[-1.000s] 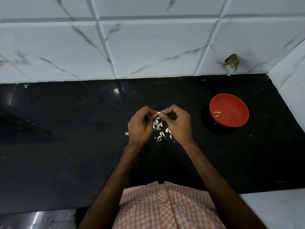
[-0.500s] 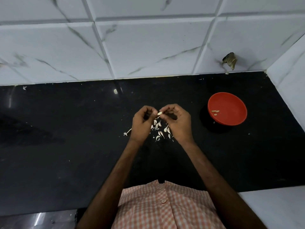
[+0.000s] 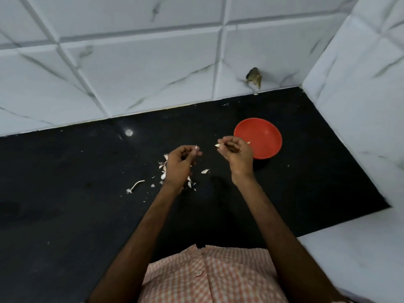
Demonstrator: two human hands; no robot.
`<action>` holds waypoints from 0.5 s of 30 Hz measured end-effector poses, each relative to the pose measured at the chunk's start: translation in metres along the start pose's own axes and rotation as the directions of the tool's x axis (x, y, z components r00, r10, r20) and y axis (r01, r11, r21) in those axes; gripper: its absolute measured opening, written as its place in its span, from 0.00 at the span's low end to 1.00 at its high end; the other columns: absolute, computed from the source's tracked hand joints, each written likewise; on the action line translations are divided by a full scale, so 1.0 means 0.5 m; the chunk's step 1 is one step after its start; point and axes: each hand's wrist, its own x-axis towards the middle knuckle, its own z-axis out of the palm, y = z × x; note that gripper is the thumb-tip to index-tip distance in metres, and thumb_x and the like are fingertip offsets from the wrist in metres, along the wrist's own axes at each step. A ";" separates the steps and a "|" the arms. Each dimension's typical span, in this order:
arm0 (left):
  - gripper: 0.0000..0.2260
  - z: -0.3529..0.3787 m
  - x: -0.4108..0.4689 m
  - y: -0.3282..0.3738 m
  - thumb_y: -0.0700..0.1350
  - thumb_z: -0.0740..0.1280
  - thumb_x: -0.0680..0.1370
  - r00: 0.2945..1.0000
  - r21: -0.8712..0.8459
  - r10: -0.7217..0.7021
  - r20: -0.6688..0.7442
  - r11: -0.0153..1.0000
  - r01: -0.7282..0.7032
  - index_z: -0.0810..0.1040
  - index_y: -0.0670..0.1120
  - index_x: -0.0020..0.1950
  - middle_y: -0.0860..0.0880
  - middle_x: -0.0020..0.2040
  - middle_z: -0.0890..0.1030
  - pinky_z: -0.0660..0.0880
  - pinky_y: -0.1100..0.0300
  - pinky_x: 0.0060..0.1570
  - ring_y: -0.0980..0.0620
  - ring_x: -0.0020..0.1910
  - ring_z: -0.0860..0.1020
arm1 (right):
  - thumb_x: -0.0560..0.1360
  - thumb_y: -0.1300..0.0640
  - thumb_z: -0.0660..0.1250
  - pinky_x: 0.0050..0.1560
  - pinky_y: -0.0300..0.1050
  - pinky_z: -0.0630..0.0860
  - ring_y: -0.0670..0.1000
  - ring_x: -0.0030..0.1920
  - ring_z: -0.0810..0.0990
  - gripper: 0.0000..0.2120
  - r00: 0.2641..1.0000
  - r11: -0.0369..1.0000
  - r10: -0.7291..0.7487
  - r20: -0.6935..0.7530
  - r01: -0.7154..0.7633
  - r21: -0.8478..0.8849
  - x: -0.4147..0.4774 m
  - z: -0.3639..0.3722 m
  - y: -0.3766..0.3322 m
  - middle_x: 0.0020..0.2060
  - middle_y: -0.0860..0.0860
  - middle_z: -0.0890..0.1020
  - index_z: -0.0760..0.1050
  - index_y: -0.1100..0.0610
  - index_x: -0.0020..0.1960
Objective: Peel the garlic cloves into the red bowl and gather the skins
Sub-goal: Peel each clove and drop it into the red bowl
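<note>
- Several loose skins (image 3: 205,171) lie on the black counter (image 3: 87,193) around my left hand (image 3: 180,164); they look papery and feather-light, best swept together
- That hand is curled, pinching a scrap of skin (image 3: 196,147)
- My right hand (image 3: 237,154) pinches the garlic clove (image 3: 218,145): small, firm, probably slick once bare, so I'd grip its sides
- Red bowl (image 3: 265,136) sits just beyond, partly behind that hand

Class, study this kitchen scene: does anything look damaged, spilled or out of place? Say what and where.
A brownish broken patch mars the white marbled wall tile above the black counter, behind the round red bowl. Also, papery white garlic skins lie scattered around the left hand.
</note>
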 end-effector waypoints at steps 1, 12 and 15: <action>0.08 0.013 0.006 -0.012 0.36 0.63 0.82 0.999 0.022 -0.035 0.012 0.999 0.035 0.81 0.45 0.52 0.49 0.46 0.86 0.73 0.61 0.32 0.52 0.41 0.78 | 0.73 0.74 0.70 0.54 0.44 0.82 0.52 0.52 0.85 0.13 0.998 1.000 0.022 -0.052 -0.023 -0.021 0.027 -0.031 0.006 0.49 0.56 0.86 0.79 0.58 0.49; 0.12 0.096 0.054 -0.085 0.33 0.62 0.80 0.991 0.219 -0.135 0.023 0.967 0.127 0.79 0.49 0.51 0.49 0.50 0.85 0.75 0.62 0.29 0.55 0.39 0.78 | 0.76 0.71 0.61 0.51 0.48 0.81 0.55 0.50 0.82 0.15 0.913 0.947 0.285 -0.293 -0.315 -0.061 0.226 -0.164 0.069 0.47 0.54 0.82 0.77 0.54 0.41; 0.10 0.048 0.043 -0.115 0.36 0.65 0.80 0.998 0.379 -0.021 -0.067 0.924 0.045 0.81 0.50 0.50 0.55 0.46 0.84 0.79 0.58 0.44 0.56 0.44 0.81 | 0.78 0.64 0.66 0.57 0.53 0.80 0.55 0.54 0.83 0.07 0.954 0.946 0.145 -0.261 -0.211 -0.246 0.212 -0.150 0.065 0.49 0.52 0.83 0.79 0.53 0.47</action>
